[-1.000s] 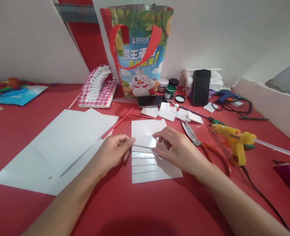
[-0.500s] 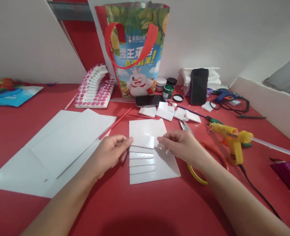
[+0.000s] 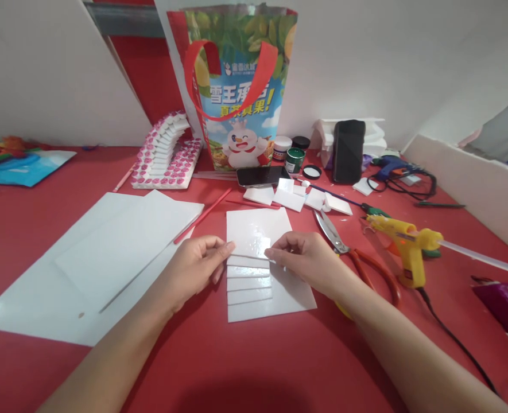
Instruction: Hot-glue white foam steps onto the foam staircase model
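Observation:
A white foam board sheet (image 3: pixel 294 295) lies flat on the red table, with several narrow white strips overlapping like steps along its left half. The topmost white strip (image 3: pixel 250 249) has a glossy face. My left hand (image 3: pixel 200 265) is closed at that strip's left end, thumb and forefinger on its edge. At the right end, my right hand (image 3: pixel 307 258) pinches the edge with thumb and forefinger, other fingers curled. Beside my right forearm lie scissors (image 3: pixel 363 267) with red and yellow handles.
A yellow glue gun (image 3: pixel 408 244) with its cord is at right. Small white pieces (image 3: pixel 289 199), phones (image 3: pixel 262 176) and paint jars (image 3: pixel 295 160) are behind the sheet. Large white sheets (image 3: pixel 120 246) lie left. A printed bag (image 3: pixel 240 86) and pink-dotted white model (image 3: pixel 167 155) stand at back.
My right hand has moved slightly left and down, from just beside the strip onto its right end. My left hand has stayed at the left end.

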Tool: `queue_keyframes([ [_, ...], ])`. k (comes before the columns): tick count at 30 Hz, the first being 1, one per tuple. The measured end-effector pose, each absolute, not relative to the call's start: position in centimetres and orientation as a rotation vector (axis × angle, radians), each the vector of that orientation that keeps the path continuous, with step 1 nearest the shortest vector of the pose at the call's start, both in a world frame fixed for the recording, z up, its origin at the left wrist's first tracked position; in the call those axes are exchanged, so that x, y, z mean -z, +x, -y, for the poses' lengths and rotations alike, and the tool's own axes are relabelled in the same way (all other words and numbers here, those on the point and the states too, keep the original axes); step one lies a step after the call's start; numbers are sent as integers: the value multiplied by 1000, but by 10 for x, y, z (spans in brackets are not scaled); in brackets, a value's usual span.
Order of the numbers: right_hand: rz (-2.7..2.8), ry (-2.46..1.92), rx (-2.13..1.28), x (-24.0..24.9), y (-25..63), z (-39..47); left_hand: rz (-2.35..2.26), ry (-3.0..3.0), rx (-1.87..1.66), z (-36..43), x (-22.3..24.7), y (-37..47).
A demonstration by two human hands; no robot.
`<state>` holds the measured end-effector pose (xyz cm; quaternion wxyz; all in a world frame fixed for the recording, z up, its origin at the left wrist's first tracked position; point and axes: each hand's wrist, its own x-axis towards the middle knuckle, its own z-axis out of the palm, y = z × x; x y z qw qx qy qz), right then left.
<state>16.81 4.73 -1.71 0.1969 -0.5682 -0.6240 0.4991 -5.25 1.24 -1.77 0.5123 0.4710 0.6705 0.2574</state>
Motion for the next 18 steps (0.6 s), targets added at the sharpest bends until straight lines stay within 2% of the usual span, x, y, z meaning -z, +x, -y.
queue_keyframes([
  [18, 1743, -1576, -1404, 17, 169, -48, -1588, 1108, -631, -12, 21, -55],
])
